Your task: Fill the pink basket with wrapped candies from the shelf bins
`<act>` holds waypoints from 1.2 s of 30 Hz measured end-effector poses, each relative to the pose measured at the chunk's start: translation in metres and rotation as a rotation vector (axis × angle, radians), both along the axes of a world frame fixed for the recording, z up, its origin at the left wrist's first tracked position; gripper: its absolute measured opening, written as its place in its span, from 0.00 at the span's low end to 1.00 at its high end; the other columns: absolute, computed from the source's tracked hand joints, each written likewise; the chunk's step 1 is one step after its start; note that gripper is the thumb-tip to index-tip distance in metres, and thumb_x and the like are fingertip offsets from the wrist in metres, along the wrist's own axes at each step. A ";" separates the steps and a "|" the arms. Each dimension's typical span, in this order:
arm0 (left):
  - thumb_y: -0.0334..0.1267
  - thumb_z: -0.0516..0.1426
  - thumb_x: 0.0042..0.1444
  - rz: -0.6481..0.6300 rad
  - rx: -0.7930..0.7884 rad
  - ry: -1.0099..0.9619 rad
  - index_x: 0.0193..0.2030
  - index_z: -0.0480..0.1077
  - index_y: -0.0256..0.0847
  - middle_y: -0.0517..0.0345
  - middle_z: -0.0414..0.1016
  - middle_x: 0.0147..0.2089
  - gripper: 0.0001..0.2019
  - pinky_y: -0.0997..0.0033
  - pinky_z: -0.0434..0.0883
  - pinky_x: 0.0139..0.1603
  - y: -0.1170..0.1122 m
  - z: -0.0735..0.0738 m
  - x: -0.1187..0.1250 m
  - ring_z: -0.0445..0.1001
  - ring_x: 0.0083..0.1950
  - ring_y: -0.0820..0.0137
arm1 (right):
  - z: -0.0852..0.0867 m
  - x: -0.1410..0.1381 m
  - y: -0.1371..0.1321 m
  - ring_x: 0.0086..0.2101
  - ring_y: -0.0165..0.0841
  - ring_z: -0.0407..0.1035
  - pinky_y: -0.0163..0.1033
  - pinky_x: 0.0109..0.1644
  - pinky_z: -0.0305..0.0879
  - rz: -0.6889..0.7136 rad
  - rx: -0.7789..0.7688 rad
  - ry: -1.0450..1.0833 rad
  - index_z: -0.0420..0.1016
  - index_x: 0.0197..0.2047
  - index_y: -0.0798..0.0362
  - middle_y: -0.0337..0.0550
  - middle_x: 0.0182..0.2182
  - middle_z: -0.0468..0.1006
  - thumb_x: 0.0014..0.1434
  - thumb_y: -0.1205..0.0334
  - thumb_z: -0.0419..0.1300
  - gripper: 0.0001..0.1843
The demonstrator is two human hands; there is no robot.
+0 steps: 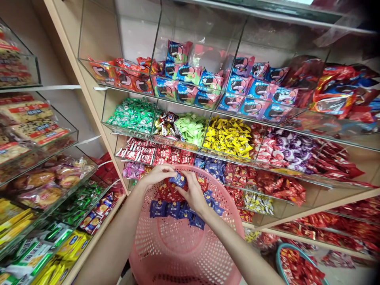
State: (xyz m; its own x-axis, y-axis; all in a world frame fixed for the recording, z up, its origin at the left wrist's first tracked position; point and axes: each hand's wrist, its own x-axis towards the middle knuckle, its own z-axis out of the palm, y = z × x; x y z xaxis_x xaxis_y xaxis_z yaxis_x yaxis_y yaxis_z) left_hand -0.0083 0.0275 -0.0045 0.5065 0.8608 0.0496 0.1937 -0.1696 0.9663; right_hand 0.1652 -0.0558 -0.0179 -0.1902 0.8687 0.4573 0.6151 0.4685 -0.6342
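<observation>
A small blue candy packet (178,180) is held up between my two hands, above a pink perforated plastic basket (190,261). On its left, my left hand (158,175) pinches with the fingertips at the packet's upper edge. My right hand (193,194) has thumb and fingers closed around the packet's right side. Below the hands, more blue packets (173,209) lie in the basket in a rough row, with red packets (166,192) behind them. Part of this pile is hidden by my right hand.
Clear-fronted shelf bins rise ahead, with blue-pink snack packs (185,93), green candies (135,114), yellow candies (228,136) and a bin of blue packets (213,166) just past the basket rim. Wrapped breads (44,178) fill shelves at left. A teal basket (280,257) of red packets stands lower right.
</observation>
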 end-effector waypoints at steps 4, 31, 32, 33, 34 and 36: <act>0.47 0.61 0.43 0.018 -0.023 0.001 0.28 0.75 0.39 0.56 0.75 0.45 0.12 0.67 0.64 0.50 -0.002 0.004 0.003 0.71 0.45 0.68 | 0.006 0.002 0.002 0.49 0.41 0.59 0.48 0.53 0.56 -0.023 -0.016 -0.182 0.61 0.57 0.48 0.48 0.48 0.66 0.58 0.64 0.54 0.23; 0.56 0.55 0.47 0.030 -0.075 0.056 0.36 0.76 0.43 0.58 0.77 0.42 0.20 0.67 0.61 0.53 -0.006 0.015 0.001 0.70 0.49 0.63 | -0.045 0.017 -0.040 0.42 0.40 0.61 0.44 0.45 0.56 -0.015 -0.065 -0.836 0.67 0.46 0.53 0.46 0.40 0.70 0.53 0.58 0.61 0.17; 0.56 0.55 0.47 0.030 -0.076 0.055 0.37 0.76 0.43 0.58 0.77 0.43 0.20 0.67 0.62 0.53 -0.006 0.015 0.001 0.70 0.49 0.63 | -0.046 0.017 -0.039 0.42 0.39 0.61 0.44 0.44 0.56 -0.022 -0.056 -0.836 0.67 0.45 0.53 0.46 0.40 0.70 0.53 0.57 0.61 0.17; 0.56 0.55 0.47 0.038 -0.077 0.050 0.36 0.76 0.42 0.57 0.78 0.42 0.20 0.66 0.62 0.53 -0.006 0.015 0.001 0.71 0.49 0.63 | -0.047 0.016 -0.038 0.42 0.39 0.61 0.44 0.44 0.56 -0.032 -0.046 -0.835 0.67 0.44 0.53 0.46 0.39 0.70 0.53 0.57 0.62 0.16; 0.56 0.55 0.47 0.034 -0.085 0.048 0.37 0.76 0.42 0.57 0.77 0.43 0.21 0.66 0.62 0.54 -0.006 0.016 0.001 0.70 0.49 0.62 | -0.048 0.015 -0.037 0.42 0.39 0.61 0.43 0.44 0.56 -0.046 -0.035 -0.833 0.67 0.43 0.53 0.46 0.39 0.70 0.53 0.56 0.62 0.16; 0.57 0.55 0.47 0.040 -0.091 0.062 0.37 0.76 0.42 0.57 0.77 0.43 0.21 0.64 0.62 0.55 -0.007 0.017 0.001 0.70 0.50 0.61 | -0.050 0.014 -0.034 0.41 0.38 0.62 0.43 0.44 0.57 -0.087 -0.023 -0.829 0.67 0.42 0.52 0.44 0.38 0.70 0.52 0.56 0.62 0.16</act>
State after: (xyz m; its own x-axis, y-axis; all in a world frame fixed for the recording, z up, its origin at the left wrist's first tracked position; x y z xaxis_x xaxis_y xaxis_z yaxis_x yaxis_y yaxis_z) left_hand -0.0070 0.0209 0.0123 0.4717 0.8797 -0.0605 0.2587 -0.0725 0.9632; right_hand 0.1789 -0.0899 -0.0680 -0.3889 0.9035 0.1801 0.9203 0.3898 0.0317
